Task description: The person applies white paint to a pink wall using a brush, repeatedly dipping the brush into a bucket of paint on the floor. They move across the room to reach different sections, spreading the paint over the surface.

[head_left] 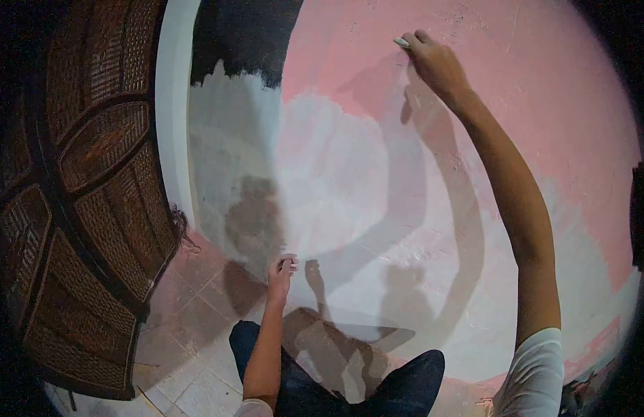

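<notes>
Knees [350, 389] bent; right hand [436, 66] holds white piece [402, 43] against pink wall [544, 83]

The wall [544, 83] is pink, with a broad whitish-grey patch [350, 174] across its middle and a black patch [245, 35] at far left. The screen [93, 174] on the left is dark brown basket-weave. The small piece [401, 42] is white, the trousers [405, 382] dark blue, the near sleeve [537, 368] white.
</notes>
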`<action>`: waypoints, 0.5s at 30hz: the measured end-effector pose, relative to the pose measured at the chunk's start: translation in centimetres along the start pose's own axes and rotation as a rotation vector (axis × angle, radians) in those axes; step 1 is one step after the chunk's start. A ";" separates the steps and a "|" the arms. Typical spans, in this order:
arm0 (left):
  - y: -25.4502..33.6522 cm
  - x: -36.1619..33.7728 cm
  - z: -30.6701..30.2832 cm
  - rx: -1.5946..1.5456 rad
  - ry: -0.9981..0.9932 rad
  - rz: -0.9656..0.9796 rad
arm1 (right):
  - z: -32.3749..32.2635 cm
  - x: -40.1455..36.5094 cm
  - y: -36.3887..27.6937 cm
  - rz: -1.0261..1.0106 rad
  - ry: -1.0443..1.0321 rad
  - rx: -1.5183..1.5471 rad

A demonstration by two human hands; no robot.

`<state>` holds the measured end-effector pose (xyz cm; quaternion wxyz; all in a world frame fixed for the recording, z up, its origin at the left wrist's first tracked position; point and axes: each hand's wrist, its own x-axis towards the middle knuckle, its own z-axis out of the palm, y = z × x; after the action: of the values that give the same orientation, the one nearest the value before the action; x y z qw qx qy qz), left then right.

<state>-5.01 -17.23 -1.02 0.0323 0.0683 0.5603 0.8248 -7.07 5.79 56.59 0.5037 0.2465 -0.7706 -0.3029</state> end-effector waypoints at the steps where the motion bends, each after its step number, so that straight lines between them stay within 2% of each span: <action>1: 0.0 0.1 0.2 -0.011 -0.004 0.010 | -0.7 -0.3 -0.3 -0.038 0.028 -0.039; 3: -0.2 0.1 0.3 -0.030 0.004 0.027 | -0.3 -1.7 -1.8 -0.092 0.026 -0.081; 5: 0.2 0.1 0.4 -0.002 -0.004 0.004 | 2.8 -5.7 -4.8 -0.172 -0.127 -0.138; 6: 0.3 0.1 0.5 0.013 -0.016 -0.004 | 5.1 -8.1 -5.8 -0.271 -0.192 -0.011; 7: 0.2 0.1 0.4 0.001 -0.022 0.015 | 4.2 -8.5 -7.9 -0.306 -0.268 0.094; 10: 0.4 -0.3 0.0 -0.020 -0.024 0.046 | 2.0 -6.0 -10.2 -0.074 -0.279 0.563; 11: 0.8 -0.5 0.1 -0.012 -0.019 0.038 | 1.2 -5.5 -9.7 -0.037 -0.223 0.582; 14: 1.4 -0.5 0.3 -0.002 -0.009 0.033 | -0.3 -3.7 -7.8 0.022 -0.182 0.292; 15: 1.3 -0.6 0.4 -0.002 -0.005 0.030 | -0.5 -3.5 -7.0 -0.022 -0.097 0.236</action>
<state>-4.36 -17.47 0.32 0.0216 0.0788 0.5584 0.8255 -4.76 3.22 49.51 0.4298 0.2975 -0.8217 -0.2273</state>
